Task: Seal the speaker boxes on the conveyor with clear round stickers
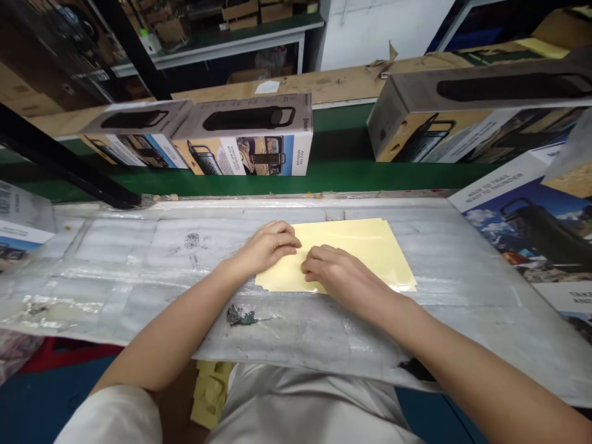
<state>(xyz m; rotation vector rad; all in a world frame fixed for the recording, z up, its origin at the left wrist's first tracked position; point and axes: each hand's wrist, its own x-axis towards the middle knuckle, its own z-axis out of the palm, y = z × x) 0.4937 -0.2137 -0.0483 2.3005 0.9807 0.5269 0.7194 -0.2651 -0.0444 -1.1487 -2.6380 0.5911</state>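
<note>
A small stack of glossy yellow sheets (356,246) lies on the worktable, its edges slightly uneven at the lower left corner. My left hand (272,246) rests over the left end of the stack, fingers loosely bent and lying on the paper. Close beside it, my right hand (335,271) touches the middle of the top sheet with its fingers curled together. Whatever those curled fingers may pinch is hidden from view.
Clear film with worn, torn spots covers the worktable (139,283). Printed speaker boxes (263,154) stand along the green ledge behind it, with another box (416,135) farther right. A large printed box (546,222) borders the right side. A black post (60,160) slants down at left.
</note>
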